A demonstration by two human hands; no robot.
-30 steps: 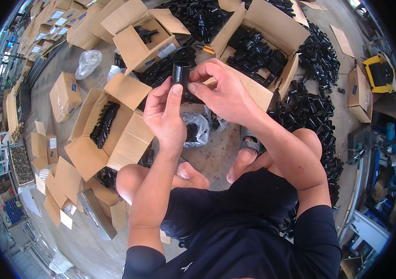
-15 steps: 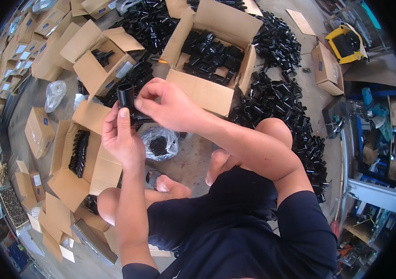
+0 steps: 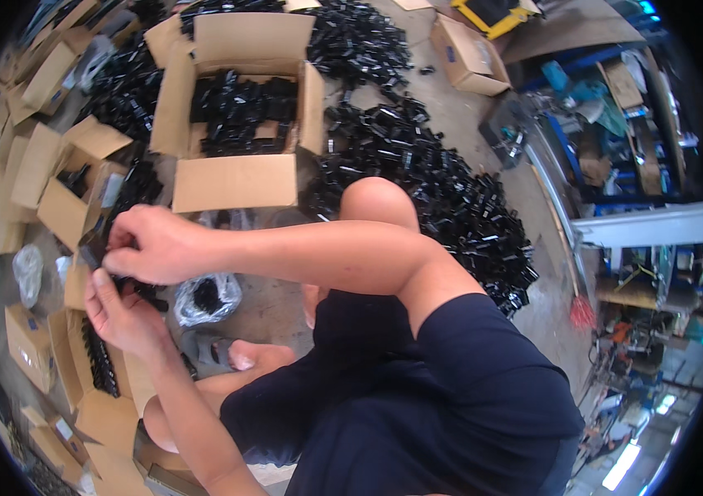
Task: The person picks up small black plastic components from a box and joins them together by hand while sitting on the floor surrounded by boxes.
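A black tube-shaped part (image 3: 93, 248) with an open round end is held up at the left, above the open boxes. My left hand (image 3: 128, 321) grips it from below, with the thumb raised along it; its lower portion is mostly hidden by my fingers. Bent across from the right, my right hand (image 3: 157, 246) has its fingers curled and pinched at the tube's side. Whatever sits between those fingertips is too small to make out. Just below my right wrist lies a clear plastic bag (image 3: 207, 299) with black pieces inside.
Ahead stands a large open carton (image 3: 236, 183) partly filled with black parts. Loose black parts form a big heap (image 3: 442, 182) beyond my knee. At the left an open box (image 3: 108, 417) holds a row of black pieces. A metal-framed bench (image 3: 641, 229) stands at the right.
The view has swung to the right, so the boxes and both hands appear further left. My hands stay together at the black tube-shaped part, which now tilts more.
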